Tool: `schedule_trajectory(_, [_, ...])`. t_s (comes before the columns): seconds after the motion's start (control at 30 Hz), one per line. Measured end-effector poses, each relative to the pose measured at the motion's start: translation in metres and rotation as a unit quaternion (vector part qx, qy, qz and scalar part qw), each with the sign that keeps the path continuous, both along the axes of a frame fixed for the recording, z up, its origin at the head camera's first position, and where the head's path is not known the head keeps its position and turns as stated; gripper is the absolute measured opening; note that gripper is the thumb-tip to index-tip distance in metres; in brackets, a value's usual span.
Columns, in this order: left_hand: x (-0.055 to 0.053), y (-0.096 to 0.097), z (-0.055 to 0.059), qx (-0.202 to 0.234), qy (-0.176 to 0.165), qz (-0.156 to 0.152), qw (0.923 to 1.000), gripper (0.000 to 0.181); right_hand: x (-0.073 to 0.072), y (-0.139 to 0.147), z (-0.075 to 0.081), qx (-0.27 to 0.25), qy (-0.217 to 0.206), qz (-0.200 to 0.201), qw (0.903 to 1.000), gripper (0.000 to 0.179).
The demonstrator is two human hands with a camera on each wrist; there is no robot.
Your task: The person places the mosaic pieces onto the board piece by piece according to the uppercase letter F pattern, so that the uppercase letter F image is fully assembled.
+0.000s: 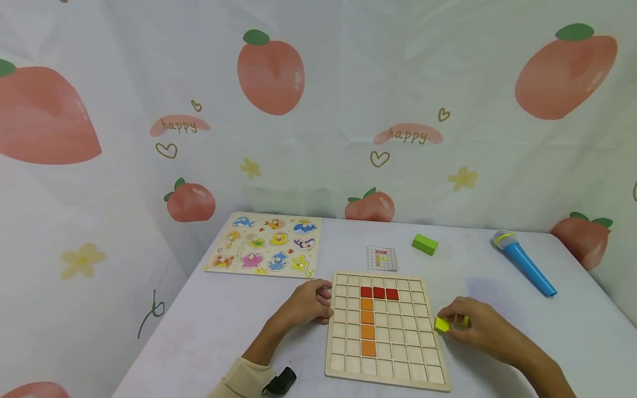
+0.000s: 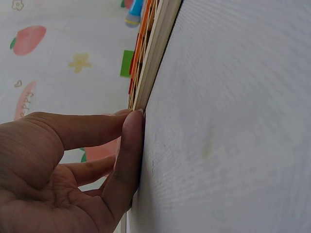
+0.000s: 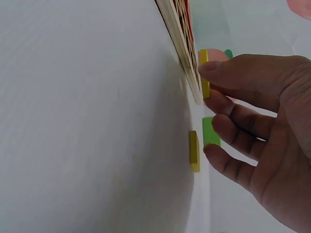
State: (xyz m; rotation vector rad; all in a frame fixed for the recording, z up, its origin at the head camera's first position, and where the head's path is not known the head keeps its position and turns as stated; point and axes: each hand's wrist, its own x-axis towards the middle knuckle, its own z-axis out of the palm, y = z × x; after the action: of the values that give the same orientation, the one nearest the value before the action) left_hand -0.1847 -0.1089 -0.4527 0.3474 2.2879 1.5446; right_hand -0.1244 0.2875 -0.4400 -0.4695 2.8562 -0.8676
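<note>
A wooden grid board (image 1: 405,367) lies on the table, with three red tiles (image 1: 379,293) in a row and a column of orange tiles (image 1: 367,317) below the leftmost red one. At the board's left edge, my left hand (image 1: 309,303) holds the rim between thumb and fingertips, as the left wrist view shows up close. Just off the right edge, my right hand (image 1: 475,326) pinches a yellow tile (image 3: 204,73) between thumb and index finger. A second yellow tile (image 3: 194,151) rests on the table under that hand, partly hidden by fingers in the head view.
Behind the board lie a small pattern card (image 1: 382,258) and a green block (image 1: 425,244). A sea-animal puzzle board (image 1: 266,265) sits at the back left. To the right is a blue toy microphone (image 1: 527,265). A fruit-printed curtain (image 1: 318,155) hangs behind the table.
</note>
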Motion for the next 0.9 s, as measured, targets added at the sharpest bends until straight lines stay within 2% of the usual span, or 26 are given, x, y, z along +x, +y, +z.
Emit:
schedule_trajectory(0.4, [-0.001, 0.0, -0.001, 0.0, 0.0, 0.0, 1.0, 0.063, -0.01, -0.023, 0.004, -0.008, 0.019, 0.024, 0.9995, 0.027])
schedule_trajectory(0.9, [0.0, 0.0, -0.002, 0.004, -0.003, 0.004, 1.0, 0.063, -0.021, -0.051, 0.007, -0.042, 0.006, 0.057, 0.9975, 0.028])
